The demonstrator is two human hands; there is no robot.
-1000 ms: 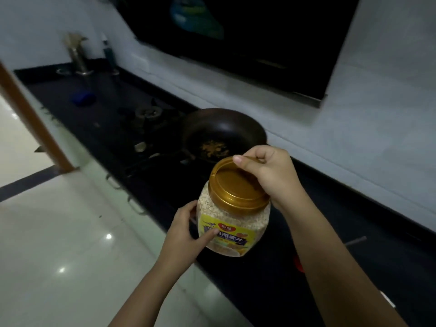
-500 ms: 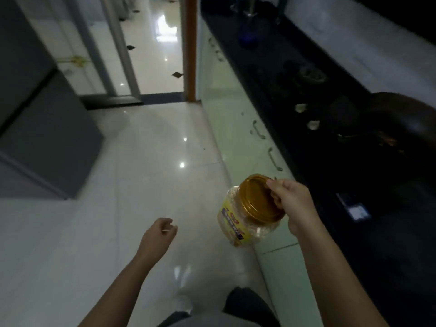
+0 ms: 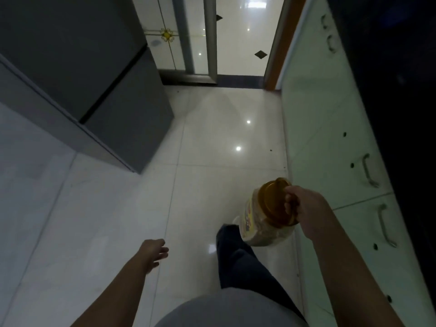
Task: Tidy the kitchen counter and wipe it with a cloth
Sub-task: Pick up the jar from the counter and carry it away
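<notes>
Your right hand [image 3: 306,211] gripping the jar [image 3: 264,223] by its lid [image 3: 273,201], beside the cabinet [image 3: 330,138], your left hand [image 3: 154,252] empty, fingers loosely spread, left of the jar

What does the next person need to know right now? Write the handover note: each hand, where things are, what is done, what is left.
Right hand: gripping the gold lid of the oat jar, which hangs tilted above the floor, beside the cabinet fronts.
Left hand: empty, fingers loosely open, out over the floor.
Done: the jar is off the black counter.
Left: put the jar away, clear the rest of the counter, wipe it. No cloth is in view.
</notes>
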